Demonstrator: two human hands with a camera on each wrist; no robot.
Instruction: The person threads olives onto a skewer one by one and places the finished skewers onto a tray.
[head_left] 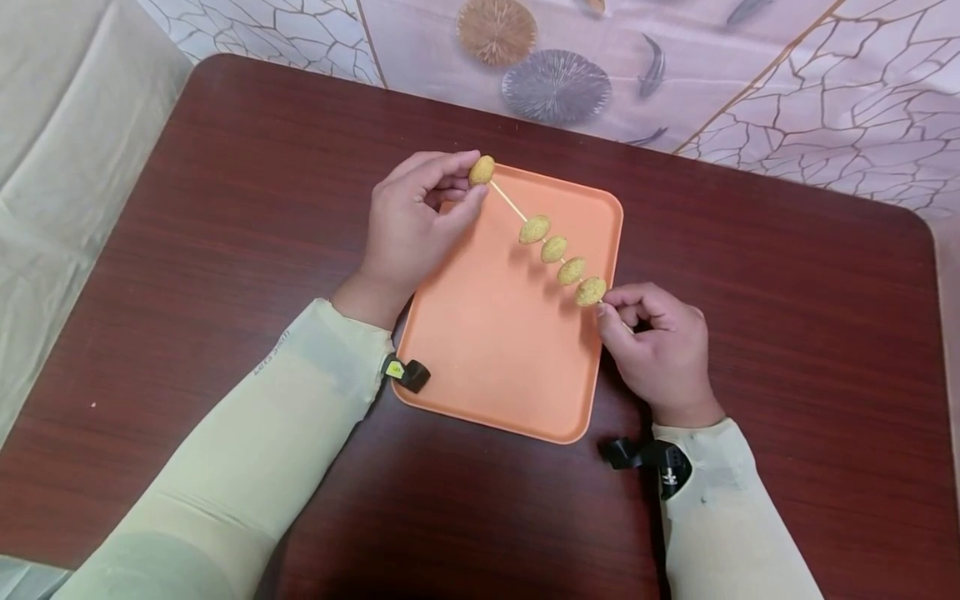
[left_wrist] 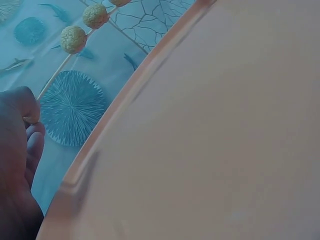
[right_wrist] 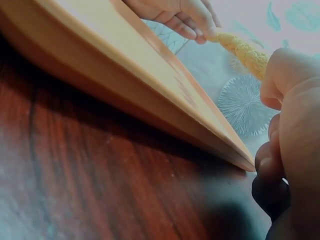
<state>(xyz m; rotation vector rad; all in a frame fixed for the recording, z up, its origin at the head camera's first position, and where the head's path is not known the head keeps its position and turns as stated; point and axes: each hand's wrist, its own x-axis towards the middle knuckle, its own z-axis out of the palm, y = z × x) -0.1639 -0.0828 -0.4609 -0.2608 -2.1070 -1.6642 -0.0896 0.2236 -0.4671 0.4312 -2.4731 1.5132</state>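
Over the tray, a thin wooden skewer (head_left: 510, 202) slants from upper left to lower right. Several yellow oval balls (head_left: 554, 249) with a rough, crumb-like surface are threaded along its lower half. My left hand (head_left: 416, 208) pinches another yellow ball (head_left: 482, 170) between thumb and fingers at the skewer's upper end. In the left wrist view that ball is mostly hidden by my fingers. With thumb and index finger, my right hand (head_left: 660, 342) grips the skewer's lower end, just below the last threaded ball (head_left: 591, 291). The right wrist view shows the balls (right_wrist: 245, 52) lined up end-on.
Beneath the skewer an orange rectangular tray (head_left: 498, 367) with a raised rim lies on a dark reddish-brown table (head_left: 810, 333). A patterned cloth (head_left: 645, 58) hangs behind the table's far edge. Pale fabric (head_left: 60, 167) covers something at the left.
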